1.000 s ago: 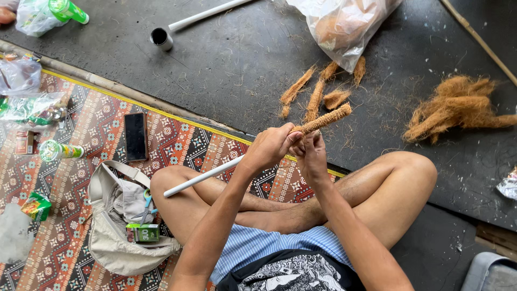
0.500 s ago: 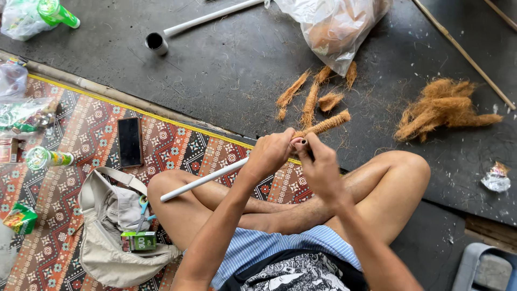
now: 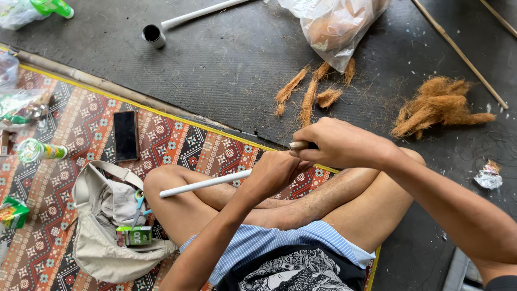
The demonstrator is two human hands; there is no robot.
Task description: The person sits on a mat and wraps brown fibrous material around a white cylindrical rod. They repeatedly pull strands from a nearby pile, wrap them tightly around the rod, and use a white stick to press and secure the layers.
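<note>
Over the crossed legs, the left hand (image 3: 274, 173) gripped the white pipe (image 3: 204, 184) slanting leftward, apparently to steady it, while the right hand (image 3: 336, 143) closed round its far end, with loose fibre (image 3: 439, 105) lying on the floor (image 3: 226, 59) beyond.

phone (image 3: 125, 135) on patterned mat (image 3: 59, 129); beige bag (image 3: 105, 226) (open); 1 plastic sack (image 3: 336, 27)

White pipe (image 3: 204, 184) lies tilted across the lap, gripped.
</note>
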